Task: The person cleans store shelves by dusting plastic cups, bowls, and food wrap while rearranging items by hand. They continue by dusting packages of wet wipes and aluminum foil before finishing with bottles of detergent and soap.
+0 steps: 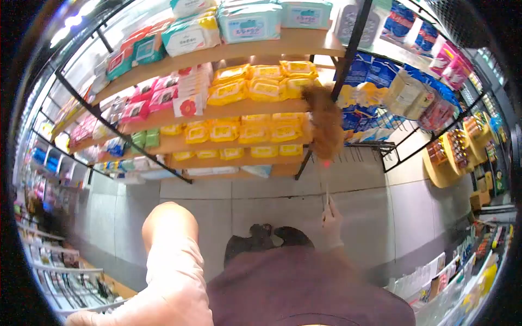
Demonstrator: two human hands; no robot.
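R hand [331, 218] was out in front, a bit R of ctr, well apart from L arm [174, 282]. Its fingers were curled in a closed grip, approx. upright, knuckles up. R wrist [333, 239] looked roughly in line w/ the hand, no strong bend seen. R forearm [343, 258] ran back twd the body, blurry at the lower end, so exact elbow angle n/a. L arm was much closer to the cam & looked far bigger, coming up from bottom L. Its rounded bare end [170, 221] pointed fwd; the rest was in a pale, bunched sleeve [176, 266]. Couldn't tell if that end was elbow or wrist; L hand pose unclear, no L fingers made out.
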